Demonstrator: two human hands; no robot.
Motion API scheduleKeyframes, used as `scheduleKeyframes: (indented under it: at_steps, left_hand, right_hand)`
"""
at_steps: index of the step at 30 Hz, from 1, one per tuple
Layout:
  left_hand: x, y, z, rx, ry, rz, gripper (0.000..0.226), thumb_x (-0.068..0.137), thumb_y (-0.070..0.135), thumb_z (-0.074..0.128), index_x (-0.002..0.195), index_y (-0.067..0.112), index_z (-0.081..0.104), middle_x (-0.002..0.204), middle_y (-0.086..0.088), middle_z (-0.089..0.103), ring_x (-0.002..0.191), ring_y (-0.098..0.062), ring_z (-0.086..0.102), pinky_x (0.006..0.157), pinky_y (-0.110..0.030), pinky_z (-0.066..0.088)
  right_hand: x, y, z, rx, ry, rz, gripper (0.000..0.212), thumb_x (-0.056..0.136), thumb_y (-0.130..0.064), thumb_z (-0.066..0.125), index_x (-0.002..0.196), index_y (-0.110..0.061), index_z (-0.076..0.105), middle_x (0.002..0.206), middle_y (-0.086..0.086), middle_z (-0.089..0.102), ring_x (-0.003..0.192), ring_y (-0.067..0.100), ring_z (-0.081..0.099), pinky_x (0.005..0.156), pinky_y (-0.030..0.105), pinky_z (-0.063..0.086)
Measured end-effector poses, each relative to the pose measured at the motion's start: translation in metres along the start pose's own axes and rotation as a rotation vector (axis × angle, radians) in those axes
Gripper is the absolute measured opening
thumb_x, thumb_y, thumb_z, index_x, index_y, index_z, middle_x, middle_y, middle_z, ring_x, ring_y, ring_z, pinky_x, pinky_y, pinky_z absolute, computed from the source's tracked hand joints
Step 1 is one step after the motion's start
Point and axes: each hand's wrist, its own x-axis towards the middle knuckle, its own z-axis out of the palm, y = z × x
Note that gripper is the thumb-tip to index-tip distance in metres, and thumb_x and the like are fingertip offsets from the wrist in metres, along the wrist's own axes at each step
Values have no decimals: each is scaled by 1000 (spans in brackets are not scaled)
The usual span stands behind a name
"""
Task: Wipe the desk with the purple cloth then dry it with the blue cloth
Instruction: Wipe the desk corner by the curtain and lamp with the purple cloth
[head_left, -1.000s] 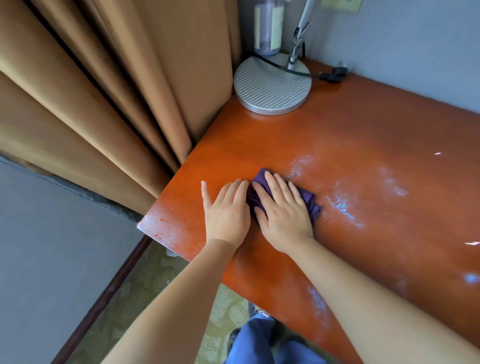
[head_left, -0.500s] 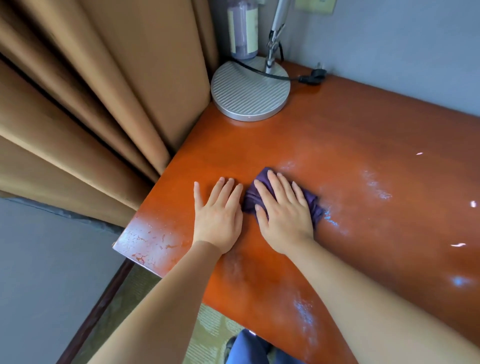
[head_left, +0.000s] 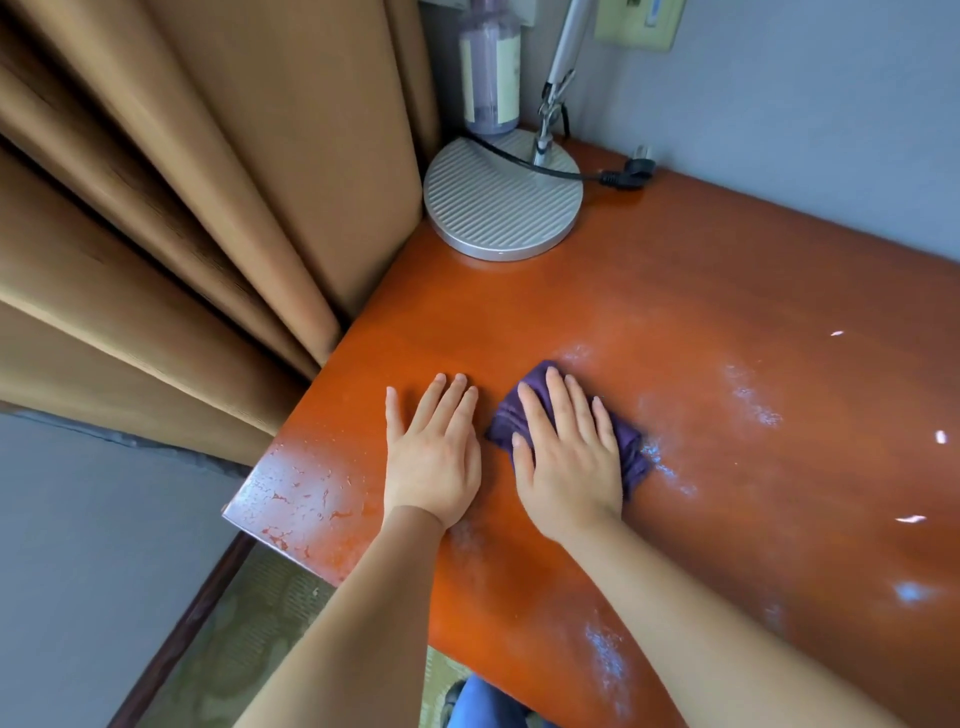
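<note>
Bunched dark purple cloth (head_left: 631, 449), frame centre, pressed under flat right hand (head_left: 569, 457); left hand (head_left: 434, 449) flat on glossy orange surface (head_left: 727, 291).

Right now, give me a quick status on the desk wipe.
Left hand flat on desk. Right hand pressing purple cloth. Lamp base ahead.

The glossy reddish-orange wooden desk (head_left: 701, 322) runs along a grey wall, its near left corner worn pale with flaking finish. Whitish smears and wet-looking streaks mark its top towards the right and near the front edge. The small dark purple fabric cloth (head_left: 631, 447) lies bunched flat on the desk top near the left end, mostly covered, its edges showing.
</note>
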Motion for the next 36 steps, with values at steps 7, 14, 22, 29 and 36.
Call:
scheduleKeyframes:
  at_steps: [7, 14, 22, 29, 36]
  left_hand:
    - [0, -1, 2, -9, 38, 0, 47, 91, 22, 32, 125, 7, 62, 131, -8, 60, 128, -29, 51, 111, -61, 18]
    - [0, 0, -2, 8, 13, 0, 48, 91, 22, 30, 124, 5, 62, 130, -9, 61, 126, -30, 52, 112, -56, 14]
    - [1, -2, 2, -16, 32, 10, 47, 90, 18, 33, 123, 4, 62, 130, -11, 61, 126, -32, 52, 112, -54, 20]
    - [1, -1, 2, -11, 46, 12, 45, 91, 16, 34, 124, 3, 61, 131, -12, 59, 127, -33, 51, 113, -53, 23]
    - [2, 0, -2, -16, -12, -6, 48, 92, 20, 30, 125, 3, 61, 132, -13, 58, 128, -34, 49, 114, -50, 23]
  right_hand:
    - [53, -1, 2, 2, -22, 108, 58, 92, -37, 27, 142, -16, 47, 150, 13, 40, 138, 29, 38, 114, 44, 25]
    - [-16, -15, 0, 12, -5, 120, 55, 93, -36, 33, 140, -14, 48, 147, 15, 42, 135, 31, 43, 111, 42, 23]
    - [31, -1, 2, 2, -24, 0, 55, 93, -37, 30, 141, -15, 47, 150, 14, 39, 138, 30, 38, 113, 45, 29]
    - [76, 12, -3, 17, -111, 54, 55, 101, -36, 34, 152, -19, 26, 160, 10, 17, 147, 26, 16, 119, 42, 7]
    - [-2, -11, -2, 47, -33, 167, 57, 92, -38, 32, 140, -14, 49, 148, 15, 42, 136, 30, 42, 112, 43, 22]
